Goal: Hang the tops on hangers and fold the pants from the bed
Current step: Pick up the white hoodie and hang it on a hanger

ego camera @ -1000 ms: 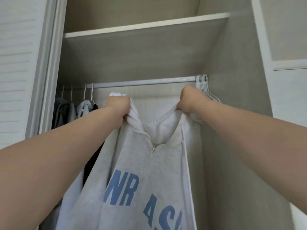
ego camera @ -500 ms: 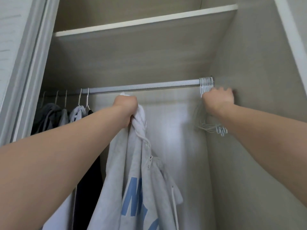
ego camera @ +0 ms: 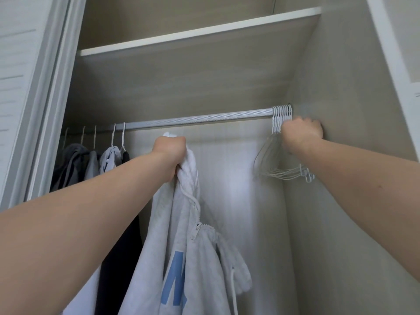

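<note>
The left hand [ego camera: 169, 151] is closed in a tight fist round the bunched neck of a light grey fleece sweatshirt with blue block lettering [ego camera: 181, 235]. A white fold of the collar sticks out above the knuckles, and the rest of the garment spills from the underside of the fist. The hand holds it up just below the ribbed silver metal clothes rail [ego camera: 197, 120], a little left of the middle of the wardrobe. The top does not touch the rail.

The sweatshirt hangs crumpled and folded lengthwise, so only part of one blue letter shows on the near side. A short zip sits open at the neck with its pull dangling. A white drawstring runs down the right edge beside a drooping fold of cloth.

The right hand [ego camera: 300, 135] is at the far right end of the rail, against the beige wardrobe side wall [ego camera: 341, 87]. Its fingers are curled at the necks of a tight bunch of thin white wire hangers [ego camera: 281, 113]. The back of the hand hides the fingertips and the hand is blurred, so I cannot tell whether it has hold of a hanger.

On the left of the rail hang dark grey, pale grey and black garments [ego camera: 91, 160] on their own hangers. Above the rail is a white-edged shelf [ego camera: 200, 32].
</note>
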A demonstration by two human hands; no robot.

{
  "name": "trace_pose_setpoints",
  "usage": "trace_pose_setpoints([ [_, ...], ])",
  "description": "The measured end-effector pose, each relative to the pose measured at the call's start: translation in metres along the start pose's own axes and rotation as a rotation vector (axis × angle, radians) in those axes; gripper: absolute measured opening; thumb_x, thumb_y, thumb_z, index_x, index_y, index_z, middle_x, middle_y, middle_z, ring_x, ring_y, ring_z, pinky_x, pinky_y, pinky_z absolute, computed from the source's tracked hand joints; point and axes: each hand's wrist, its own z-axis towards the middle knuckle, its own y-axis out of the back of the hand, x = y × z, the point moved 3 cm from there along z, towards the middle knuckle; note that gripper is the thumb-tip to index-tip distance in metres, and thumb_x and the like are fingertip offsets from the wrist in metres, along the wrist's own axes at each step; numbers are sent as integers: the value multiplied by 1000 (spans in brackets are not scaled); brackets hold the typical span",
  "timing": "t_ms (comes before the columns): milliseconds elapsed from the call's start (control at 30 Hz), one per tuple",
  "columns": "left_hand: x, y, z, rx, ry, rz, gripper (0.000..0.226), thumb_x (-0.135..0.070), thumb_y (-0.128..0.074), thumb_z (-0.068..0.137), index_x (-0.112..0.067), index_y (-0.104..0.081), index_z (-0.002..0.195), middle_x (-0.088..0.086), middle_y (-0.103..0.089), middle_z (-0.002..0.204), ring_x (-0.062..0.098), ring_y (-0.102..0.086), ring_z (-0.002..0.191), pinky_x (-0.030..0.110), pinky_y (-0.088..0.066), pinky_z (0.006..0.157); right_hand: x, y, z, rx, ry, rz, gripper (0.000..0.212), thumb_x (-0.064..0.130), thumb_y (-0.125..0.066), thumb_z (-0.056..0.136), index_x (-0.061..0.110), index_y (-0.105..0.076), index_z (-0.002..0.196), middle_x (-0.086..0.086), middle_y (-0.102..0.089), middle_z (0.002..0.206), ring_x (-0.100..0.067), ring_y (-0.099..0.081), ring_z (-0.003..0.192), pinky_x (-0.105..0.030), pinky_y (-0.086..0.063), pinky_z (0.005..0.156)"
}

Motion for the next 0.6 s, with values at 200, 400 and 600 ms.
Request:
trace_pose_setpoints([
  [200,-4,12,-11,-20,25,11,48,-22,-48,100,-14,-42,147,-6,-47,82,17,-49,80,21,-34,59,-3,3,-4,-31,31,9,36,-1,-45,95,3,-62,126,-21,-60,131,-39,-59,121,-40,-46,93],
  [400,-6,29,-22,-78,50,20,52,-25,-50,99,-17,-39,149,-2,-48,81,15,-49,73,24,-35,59,-2,4,-9,-77,-4,126,39,-2,-40,97,-6,-49,135,-26,-51,134,-45,-51,125,-47,-45,99],
  [600,-15,51,-35,-138,51,11,33,-23,-51,98,-10,-52,128,5,-52,87,25,-55,90,28,-41,69,1,12,-13,-78,-52,242,36,2,-44,98,-6,-49,133,-24,-50,135,-43,-50,126,-46,-42,101],
])
